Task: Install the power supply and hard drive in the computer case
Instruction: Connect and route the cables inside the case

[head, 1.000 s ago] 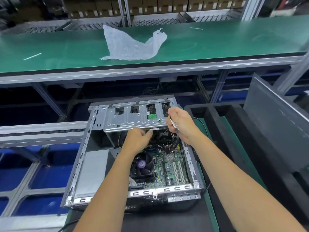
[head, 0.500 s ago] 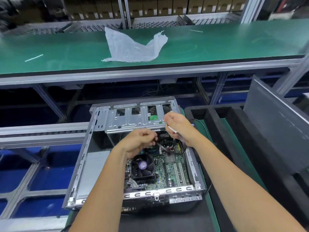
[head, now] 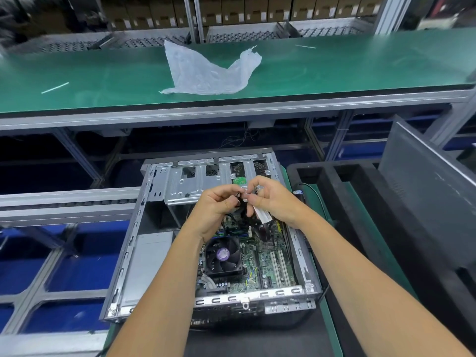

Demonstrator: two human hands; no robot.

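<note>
An open computer case [head: 123, 256] lies flat in front of me. Its silver drive cage [head: 185, 181] sits at the far end, with a hard drive's green board [head: 239, 180] showing through a slot. The grey power supply [head: 148, 264] lies in the case's left side. A motherboard with a black fan [head: 223, 256] fills the middle. Both hands meet above the cage's near edge. My left hand [head: 219, 204] pinches a black cable connector [head: 239, 198]. My right hand [head: 273, 199] pinches the same cable bundle and holds a flat white strip [head: 262, 215].
A green bench [head: 334, 65] runs across the back with a crumpled clear plastic bag [head: 206, 70] on it. Black foam trays [head: 360, 202] and a grey side panel [head: 432, 191] stand at the right. Roller rails [head: 64, 202] run off to the left.
My left hand rose out of the case from under the drive cage, drawing up a black cable. Both hands came together above the cage's near edge.
</note>
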